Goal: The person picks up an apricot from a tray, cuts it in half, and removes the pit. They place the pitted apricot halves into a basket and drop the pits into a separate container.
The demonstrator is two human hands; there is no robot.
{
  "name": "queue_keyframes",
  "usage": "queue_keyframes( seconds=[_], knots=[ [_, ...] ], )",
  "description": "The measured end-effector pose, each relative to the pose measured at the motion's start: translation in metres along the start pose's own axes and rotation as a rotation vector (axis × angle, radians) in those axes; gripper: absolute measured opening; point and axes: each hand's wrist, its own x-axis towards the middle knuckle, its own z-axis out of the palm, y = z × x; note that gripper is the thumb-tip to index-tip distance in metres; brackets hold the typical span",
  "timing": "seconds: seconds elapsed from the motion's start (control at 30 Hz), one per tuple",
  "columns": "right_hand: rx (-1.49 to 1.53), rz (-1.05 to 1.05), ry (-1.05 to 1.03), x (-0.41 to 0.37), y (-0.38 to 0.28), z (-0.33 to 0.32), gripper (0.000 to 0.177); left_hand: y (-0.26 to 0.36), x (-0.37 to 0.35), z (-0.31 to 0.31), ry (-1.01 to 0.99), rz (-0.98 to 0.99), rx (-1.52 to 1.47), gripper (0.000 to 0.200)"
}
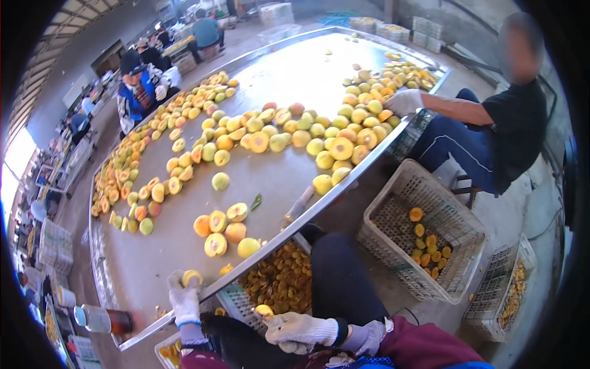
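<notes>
My left hand, in a white knit glove, is closed around a yellow peach half at the table's near edge. My right hand, gloved as well, is lower and further right, above my lap. Its fingers are curled, with a yellow peach piece at the fingertips; whether a tool is also in that hand is hidden. A small group of cut peaches lies on the metal table beyond my left hand. Beneath the table edge, between my hands, a crate holds many peach pieces.
A long pile of peaches runs across the table. A knife-like tool lies near the edge. One person sits at right, another across. Plastic crates stand on the floor; a jar of dark liquid is at left.
</notes>
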Motion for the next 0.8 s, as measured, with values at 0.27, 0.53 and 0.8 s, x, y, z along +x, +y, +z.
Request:
queue_keyframes(
  seconds=[0.27,0.53,0.8],
  knots=[
    [-0.26,0.014,0.133,-0.005,-0.004,0.003,0.018,0.089,-0.088,-0.022,-0.189,-0.037,-1.019,0.051],
    [-0.365,0.001,0.174,-0.018,-0.015,0.015,0.014,0.129,-0.13,-0.036,-0.62,0.177,-0.753,0.044],
    [-0.56,-0.121,0.258,-0.005,0.005,0.005,0.014,0.12,-0.133,-0.012,-0.483,0.327,-0.365,0.045]
  ],
)
